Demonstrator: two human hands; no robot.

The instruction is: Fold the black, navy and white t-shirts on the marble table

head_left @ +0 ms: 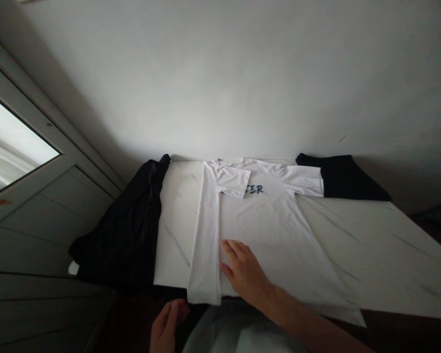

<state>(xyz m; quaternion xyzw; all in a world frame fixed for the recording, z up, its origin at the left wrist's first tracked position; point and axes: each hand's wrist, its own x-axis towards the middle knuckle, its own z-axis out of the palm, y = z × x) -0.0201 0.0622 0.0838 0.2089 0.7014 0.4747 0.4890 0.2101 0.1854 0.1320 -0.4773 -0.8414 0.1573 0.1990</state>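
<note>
Squarely on a white T-shirt (264, 240) with one side folded in, right hand (247, 273) flat, fingers spread, gripping nothing; just below the shirt, left hand (167, 326) half-curled and empty; beside the shirt, black cloth (121, 225) draped over a marble-patterned table (375, 250)

From where I'm operating, I see a white T-shirt (264, 230) with dark teal lettering (257, 189) on a white tabletop (371, 245) veined in grey, between a black garment (125, 225) and a black cloth (341, 176), before a pale grey wall (220, 73).
</note>
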